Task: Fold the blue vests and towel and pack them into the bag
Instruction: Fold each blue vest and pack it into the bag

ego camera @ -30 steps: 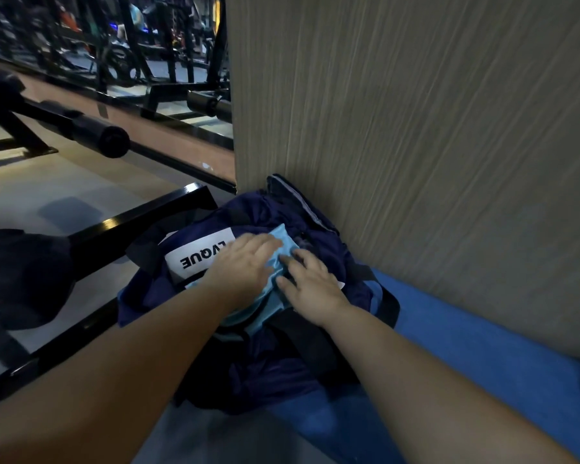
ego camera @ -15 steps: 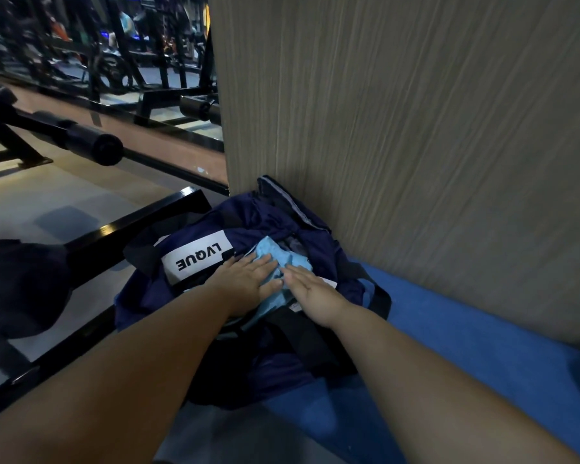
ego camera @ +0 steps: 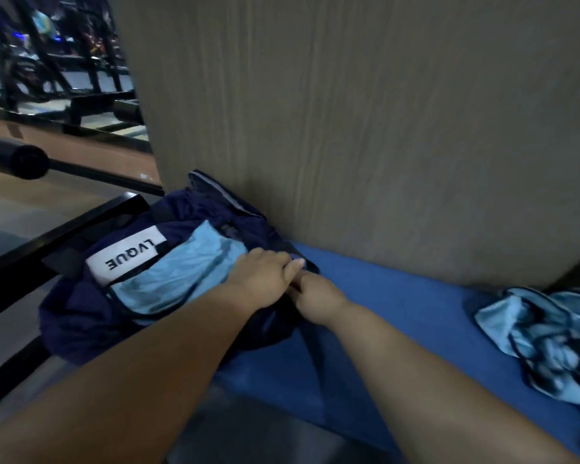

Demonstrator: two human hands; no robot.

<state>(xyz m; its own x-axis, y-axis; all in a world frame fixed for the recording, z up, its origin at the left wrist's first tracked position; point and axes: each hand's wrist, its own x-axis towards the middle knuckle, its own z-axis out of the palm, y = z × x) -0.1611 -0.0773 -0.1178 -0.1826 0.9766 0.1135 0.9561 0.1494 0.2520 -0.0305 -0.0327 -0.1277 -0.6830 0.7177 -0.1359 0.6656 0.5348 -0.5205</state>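
Observation:
A navy bag with a white "LVQUE" label lies open against the wall. A folded light blue vest sits inside its opening. My left hand is at the right end of that opening, fingers curled over the bag's rim beside the vest. Right against it, my right hand grips the dark bag fabric, its fingertips hidden under the left hand. Another light blue vest with dark trim lies crumpled at the far right, away from both hands.
The bag and the crumpled vest rest on a flat darker blue surface, cloth or mat. A wood-grain wall rises directly behind. Black gym-machine bars and a padded roller stand at the left.
Both hands slid from the top of the folded vest to the right end of the bag's opening. The view swung right, bringing the crumpled vest into sight.

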